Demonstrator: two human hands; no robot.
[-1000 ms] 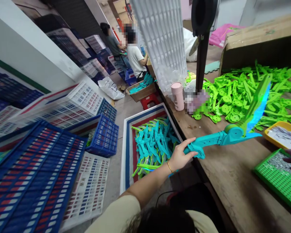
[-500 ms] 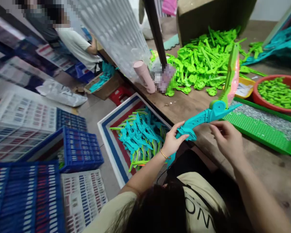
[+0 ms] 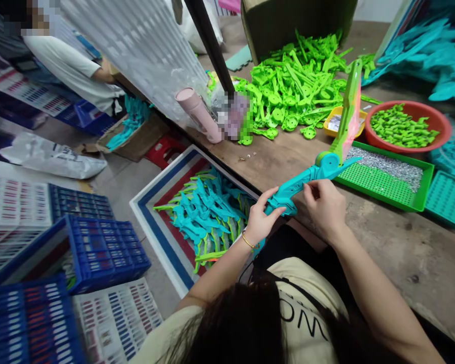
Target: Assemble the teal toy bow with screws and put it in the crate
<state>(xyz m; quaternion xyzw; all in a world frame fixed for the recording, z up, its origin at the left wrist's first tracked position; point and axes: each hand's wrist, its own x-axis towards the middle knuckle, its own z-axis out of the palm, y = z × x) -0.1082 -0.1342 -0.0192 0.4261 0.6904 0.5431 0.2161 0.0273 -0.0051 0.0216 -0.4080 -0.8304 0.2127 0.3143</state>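
Note:
My left hand (image 3: 261,218) is wrapped round the grip end of a toy folding knife (image 3: 296,186), a teal plastic handle with a round pivot. From the pivot a lime-green and pink blade (image 3: 349,114) stands up at an angle. My right hand (image 3: 326,205) is closed in a pinch beside the underside of the teal handle; whatever its fingertips hold is too small to make out. Below my left forearm, a striped box (image 3: 155,188) holds many teal and green toy knives (image 3: 207,207) stacked together.
Lime-green plastic parts (image 3: 288,91) are heaped on the wooden table (image 3: 394,258). Further right are a red bowl (image 3: 445,126) of small green pieces, a yellow dish (image 3: 328,124) and a green tray (image 3: 390,189) of small metal pieces. A pink tumbler (image 3: 200,116) stands near the edge. Blue crates (image 3: 106,247) stand left.
My right hand has come in closer to the teal handle, its fingers curled tighter. The left hand keeps its hold on the toy knife. The camera view has shifted to the right.

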